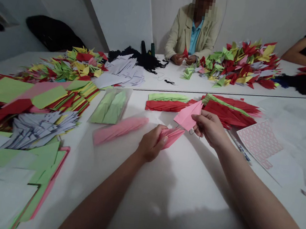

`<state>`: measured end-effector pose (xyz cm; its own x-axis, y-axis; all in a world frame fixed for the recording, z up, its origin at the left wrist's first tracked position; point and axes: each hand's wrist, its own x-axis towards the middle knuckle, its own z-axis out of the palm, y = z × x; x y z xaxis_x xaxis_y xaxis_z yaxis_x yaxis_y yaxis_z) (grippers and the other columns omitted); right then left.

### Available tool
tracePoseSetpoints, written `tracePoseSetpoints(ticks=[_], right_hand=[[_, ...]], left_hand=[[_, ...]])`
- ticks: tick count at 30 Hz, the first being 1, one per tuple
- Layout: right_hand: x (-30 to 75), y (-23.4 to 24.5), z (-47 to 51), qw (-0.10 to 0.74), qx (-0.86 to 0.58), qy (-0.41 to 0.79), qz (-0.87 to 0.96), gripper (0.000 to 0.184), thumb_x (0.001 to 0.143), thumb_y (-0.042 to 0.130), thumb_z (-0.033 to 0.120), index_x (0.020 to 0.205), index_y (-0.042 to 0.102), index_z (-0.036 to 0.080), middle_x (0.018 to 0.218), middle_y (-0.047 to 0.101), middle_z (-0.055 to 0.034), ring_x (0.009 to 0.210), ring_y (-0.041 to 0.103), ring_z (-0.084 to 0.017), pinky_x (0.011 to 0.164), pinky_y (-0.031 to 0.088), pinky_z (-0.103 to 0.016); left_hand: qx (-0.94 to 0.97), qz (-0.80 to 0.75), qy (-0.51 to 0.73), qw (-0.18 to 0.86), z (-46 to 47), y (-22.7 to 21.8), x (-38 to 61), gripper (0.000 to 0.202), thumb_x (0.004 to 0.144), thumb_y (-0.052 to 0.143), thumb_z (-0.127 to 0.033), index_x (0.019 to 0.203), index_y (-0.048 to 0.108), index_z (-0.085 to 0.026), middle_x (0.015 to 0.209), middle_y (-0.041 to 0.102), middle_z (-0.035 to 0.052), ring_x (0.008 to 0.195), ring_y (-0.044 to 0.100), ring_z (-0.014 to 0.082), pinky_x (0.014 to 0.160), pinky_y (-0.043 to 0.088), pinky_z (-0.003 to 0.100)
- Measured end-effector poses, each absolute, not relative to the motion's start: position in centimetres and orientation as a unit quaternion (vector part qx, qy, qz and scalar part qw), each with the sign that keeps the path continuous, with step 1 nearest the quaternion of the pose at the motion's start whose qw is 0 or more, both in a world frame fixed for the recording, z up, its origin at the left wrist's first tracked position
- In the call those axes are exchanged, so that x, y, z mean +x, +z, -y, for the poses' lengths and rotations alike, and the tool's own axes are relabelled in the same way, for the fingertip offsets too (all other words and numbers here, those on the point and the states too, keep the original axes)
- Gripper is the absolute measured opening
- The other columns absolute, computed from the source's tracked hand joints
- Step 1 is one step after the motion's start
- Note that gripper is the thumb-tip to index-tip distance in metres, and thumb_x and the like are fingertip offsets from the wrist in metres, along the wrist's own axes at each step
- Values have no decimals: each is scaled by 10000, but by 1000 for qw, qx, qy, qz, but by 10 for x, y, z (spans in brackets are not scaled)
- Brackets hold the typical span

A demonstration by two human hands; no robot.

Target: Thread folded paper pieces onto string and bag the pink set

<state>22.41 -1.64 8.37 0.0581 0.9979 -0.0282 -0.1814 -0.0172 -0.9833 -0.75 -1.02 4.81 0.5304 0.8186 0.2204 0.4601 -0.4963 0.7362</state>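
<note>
Across the whole view: white tabletop (pixel 192 202), seam line running across its far part. Beyond it, two people: one opposite in a pale jacket (pixel 178 31), red folded paper (pixel 185 52) between both hands; one at far right, only arm (pixel 298 53) and dark top showing. Two big mixed heaps, red, green, yellow, pink, white: right heap (pixel 241 62) just beside the person opposite, left heap (pixel 80 63) at far left. Pieces overlapping, too many to count. Down the left side, several stacks of paper, green sheets (pixel 47 164) nearest, white folded strips (pixel 47 127) above. Two black tangles: left tangle (pixel 148 61), right tangle (pixel 303 84). Just beyond the hands, crowding the space, two folded bundles: red-and-green bundle (pixel 229 115) on the right, smaller green-and-red bundle (pixel 164 106) on the left. One printed sheet (pixel 262 140) right of the right forearm. Two clear packets: green packet (pixel 110 105), pink packet (pixel 119 129). Centre, above the tabletop: left hand (pixel 151 144), fingers closed around several pink folded papers (pixel 173 136), count unclear; right hand (pixel 207 127), fingers pinching one pink folded paper (pixel 187 116), contact with left-hand papers unclear. Smallest: one black scrap (pixel 170 82).
</note>
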Motion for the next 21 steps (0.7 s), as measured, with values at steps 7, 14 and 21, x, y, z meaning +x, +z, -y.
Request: tracePoseSetpoints(ticks=[7,14,21], right_hand=[[227,81,16,543,-479,557,408,253,704,755,352,708,593,158,542,636,5,355,534,-79,337,397,-169],[229,78,14,537,-483,558,408,264,701,769,359,714,609,149,551,646,-6,361,544,-78,341,412,-161],[226,80,15,538,-479,567,399,288,691,785,371,716,602,151,558,653,-10,370,561,-85,340,426,-158]], left_hand=[[789,-402,307,349,10,47,-4,317,958,347,-448,1111,516,-229,976,642,18,872,594,196,801,425,306],[778,-419,302,356,9,46,-4,296,961,356,-437,1104,519,-235,961,646,9,848,593,189,787,425,305],[799,-423,280,323,11,49,-4,310,952,391,-437,1150,518,-236,1058,662,32,924,614,216,781,434,314]])
